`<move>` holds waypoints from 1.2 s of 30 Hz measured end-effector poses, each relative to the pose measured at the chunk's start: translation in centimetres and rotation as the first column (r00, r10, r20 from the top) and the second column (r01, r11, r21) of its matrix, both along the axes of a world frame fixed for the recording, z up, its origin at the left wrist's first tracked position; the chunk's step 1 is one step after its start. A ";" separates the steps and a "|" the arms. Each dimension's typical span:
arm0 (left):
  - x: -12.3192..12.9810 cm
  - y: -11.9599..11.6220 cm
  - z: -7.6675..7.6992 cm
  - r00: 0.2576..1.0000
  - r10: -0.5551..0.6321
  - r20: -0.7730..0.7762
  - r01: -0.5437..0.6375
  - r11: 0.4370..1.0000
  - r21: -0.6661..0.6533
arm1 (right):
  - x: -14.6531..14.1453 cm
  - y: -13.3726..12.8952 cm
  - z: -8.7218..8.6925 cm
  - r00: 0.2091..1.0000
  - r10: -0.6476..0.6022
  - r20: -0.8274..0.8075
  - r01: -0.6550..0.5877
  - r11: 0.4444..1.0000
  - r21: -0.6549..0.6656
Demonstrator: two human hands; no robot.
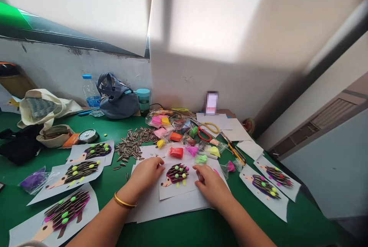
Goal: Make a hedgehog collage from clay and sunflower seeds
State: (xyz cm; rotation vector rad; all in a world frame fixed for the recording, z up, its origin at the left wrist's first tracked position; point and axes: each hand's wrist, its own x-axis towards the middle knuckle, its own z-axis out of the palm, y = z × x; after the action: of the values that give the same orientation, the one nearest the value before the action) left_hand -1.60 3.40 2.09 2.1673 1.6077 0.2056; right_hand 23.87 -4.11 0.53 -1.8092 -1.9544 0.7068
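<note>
A small white sheet with a hedgehog picture (176,174) lies in front of me on larger white sheets (169,212). The hedgehog has a peach face, a dark body of striped sunflower seeds, and green, yellow and pink dots. At the sheet's left edge, my left hand (148,174), with a gold bangle at the wrist, has its fingers curled in. Opposite it, my right hand (211,184) bends its thumb and forefinger at the right edge. Both hands hold the sheet by its sides. Just beyond are bags of coloured clay (176,152) and loose sunflower seeds (135,143).
More hedgehog pictures (67,214) lie at the left, others (264,185) at the right. Red-handled scissors (204,134) and a yellow cutter (237,153) rest behind the clay. A blue bag (119,101), a water bottle (91,94) and a lit phone (212,103) stand along the wall.
</note>
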 end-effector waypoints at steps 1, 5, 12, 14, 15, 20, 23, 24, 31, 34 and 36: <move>0.0 0.0 0.0 1.000 -0.017 -0.012 0.017 1.000 -0.008 | -0.1 -0.1 -0.1 1.000 -0.006 -0.008 0.006 1.000 0.006; -0.2 -0.1 0.4 0.998 -0.041 -0.041 0.040 0.999 -0.021 | -0.4 -0.2 -0.4 0.998 -0.031 -0.049 0.031 0.999 0.006; -0.7 0.1 0.7 0.998 -0.047 0.034 0.050 0.993 -0.103 | -0.7 -0.9 -0.8 0.989 -0.043 -0.143 0.043 0.999 -0.005; -0.8 0.2 0.7 0.998 -0.044 0.055 0.051 0.991 -0.125 | -0.6 -1.0 -1.0 0.985 -0.057 -0.161 0.055 0.998 -0.018; -0.8 0.3 0.6 0.997 -0.046 0.065 0.054 0.990 -0.133 | -0.6 -1.1 -1.1 0.982 -0.066 -0.178 0.062 0.998 -0.023; -1.1 0.8 0.2 0.986 -0.061 0.154 0.089 0.979 -0.183 | -0.3 -1.3 -1.2 0.926 -0.120 -0.359 0.111 0.993 -0.045; -1.2 1.0 0.0 0.974 -0.071 0.217 0.121 0.967 -0.225 | -0.2 -1.6 -0.7 0.845 -0.217 -0.488 0.160 0.975 -0.157; -1.1 0.9 0.0 0.966 -0.067 0.249 0.131 0.960 -0.248 | -0.1 -1.8 -0.4 0.808 -0.254 -0.531 0.168 0.964 -0.205; 0.2 0.1 0.2 0.864 0.034 0.502 0.216 0.876 -0.432 | 0.3 -3.0 0.4 0.554 -0.434 -0.711 0.136 0.889 -0.437; 0.7 -0.2 0.3 0.842 0.056 0.537 0.236 0.856 -0.459 | 0.6 -3.3 0.3 0.507 -0.415 -0.755 0.125 0.902 -0.413; 1.0 -0.4 0.2 0.828 0.062 0.557 0.240 0.858 -0.453 | 1.0 -3.6 0.1 0.486 -0.402 -0.776 0.135 0.912 -0.387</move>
State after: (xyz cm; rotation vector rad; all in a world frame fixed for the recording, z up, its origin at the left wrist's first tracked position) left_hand -0.59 3.02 2.32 1.5678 1.0603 0.3095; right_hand 24.87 -7.70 0.62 -1.3930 -0.8985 1.4614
